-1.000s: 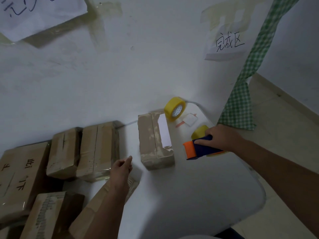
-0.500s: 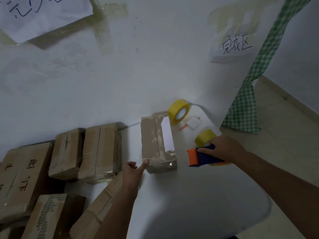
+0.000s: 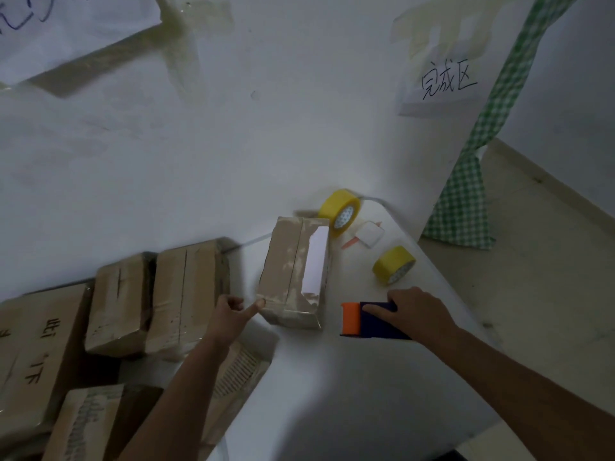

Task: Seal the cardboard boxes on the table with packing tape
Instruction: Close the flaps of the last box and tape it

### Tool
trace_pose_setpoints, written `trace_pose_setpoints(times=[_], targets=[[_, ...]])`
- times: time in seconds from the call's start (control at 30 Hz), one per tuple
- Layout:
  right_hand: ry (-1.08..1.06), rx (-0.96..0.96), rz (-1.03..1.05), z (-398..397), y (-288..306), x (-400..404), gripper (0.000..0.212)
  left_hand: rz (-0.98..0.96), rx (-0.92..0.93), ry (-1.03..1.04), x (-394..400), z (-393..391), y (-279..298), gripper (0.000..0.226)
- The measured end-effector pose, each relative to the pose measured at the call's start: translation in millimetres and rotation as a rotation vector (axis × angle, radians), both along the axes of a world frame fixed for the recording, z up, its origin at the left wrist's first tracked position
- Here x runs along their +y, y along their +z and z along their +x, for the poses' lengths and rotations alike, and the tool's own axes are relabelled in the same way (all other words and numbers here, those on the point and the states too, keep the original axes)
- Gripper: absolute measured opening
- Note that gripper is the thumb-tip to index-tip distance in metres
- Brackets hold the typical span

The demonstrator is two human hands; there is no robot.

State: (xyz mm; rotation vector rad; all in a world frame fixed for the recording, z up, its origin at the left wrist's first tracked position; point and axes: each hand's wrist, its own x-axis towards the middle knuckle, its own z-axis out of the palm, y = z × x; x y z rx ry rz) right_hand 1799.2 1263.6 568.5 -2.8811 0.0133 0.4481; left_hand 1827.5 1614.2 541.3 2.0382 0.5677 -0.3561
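A small cardboard box [image 3: 286, 261] with a white label along its top stands on the white table [image 3: 349, 387]. My left hand [image 3: 229, 316] touches its near left corner with the thumb, the other fingers loosely curled. My right hand [image 3: 416, 311] grips a blue tape dispenser [image 3: 376, 322] with an orange front, just right of the box, on or near the table. Two yellow tape rolls lie beyond: one [image 3: 339, 211] leans by the wall, the other [image 3: 394, 264] lies near my right hand.
Several taped cardboard boxes [image 3: 186, 294] are stacked at the left along the wall and below my left arm. A small white card [image 3: 367, 233] lies between the rolls. Paper signs hang on the wall. A green checked cloth [image 3: 466, 201] hangs at the right, past the table edge.
My left hand has moved forward from beside the stacked boxes to the near left corner of the small box. My right hand has drawn the dispenser slightly nearer, uncovering the second yellow roll.
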Motion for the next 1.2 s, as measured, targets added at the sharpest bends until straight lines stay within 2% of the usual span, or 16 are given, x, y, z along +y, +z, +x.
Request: trace_pose_setpoints(times=[0.1, 0.23, 0.37, 0.57, 0.63, 0.7, 0.77, 0.83, 0.9, 0.93, 1.0, 1.2], targets=[[-0.006, -0.006, 0.026, -0.3, -0.7, 0.1, 0.064, -0.025, 0.024, 0.013, 8.7, 1.2, -7.7, 0.062], [-0.004, -0.01, 0.016, -2.4, -0.2, -1.3, 0.062, 0.033, -0.044, 0.102, 12.0, 2.5, -9.3, 0.027], [-0.018, -0.008, -0.002, -2.8, -0.8, 0.5, 0.064, 0.153, -0.06, -0.027, 13.9, 3.6, -10.9, 0.023], [-0.037, -0.036, 0.013, -6.2, -4.9, 2.8, 0.061, 0.624, -0.001, -0.412, 15.1, 19.1, -6.7, 0.041], [-0.035, -0.029, 0.011, -6.1, -3.1, 0.4, 0.06, 0.728, 0.03, -0.451, 15.1, 23.0, -3.0, 0.048], [-0.047, -0.032, 0.018, -6.4, -3.3, -1.2, 0.062, 0.724, -0.147, -0.428, 7.2, 25.2, 1.4, 0.047], [-0.057, -0.023, 0.025, -7.1, -4.2, -1.2, 0.063, 0.638, -0.472, -0.485, -15.5, 26.3, 9.0, 0.046], [-0.057, -0.016, 0.035, -7.3, -4.7, -1.5, 0.064, 0.641, -0.673, -0.811, -45.8, 28.0, 17.7, 0.048], [-0.046, -0.022, 0.043, -7.4, -4.9, -4.2, 0.064, 0.707, -0.657, -1.13, -66.7, 29.2, 12.1, 0.056], [-0.041, -0.027, 0.044, -7.7, -5.1, -7.0, 0.065, 0.741, -0.597, -1.204, -70.2, 31.3, 5.4, 0.058], [-0.03, -0.048, 0.056, -9.4, -5.9, -14.1, 0.067, 0.789, -0.535, -1.22, -67.5, 34.6, -11.4, 0.059], [0.061, -0.096, 0.033, -10.8, -2.0, -28.1, 0.067, 0.818, -0.551, -1.188, -65.4, 33.3, -22.4, 0.057]])
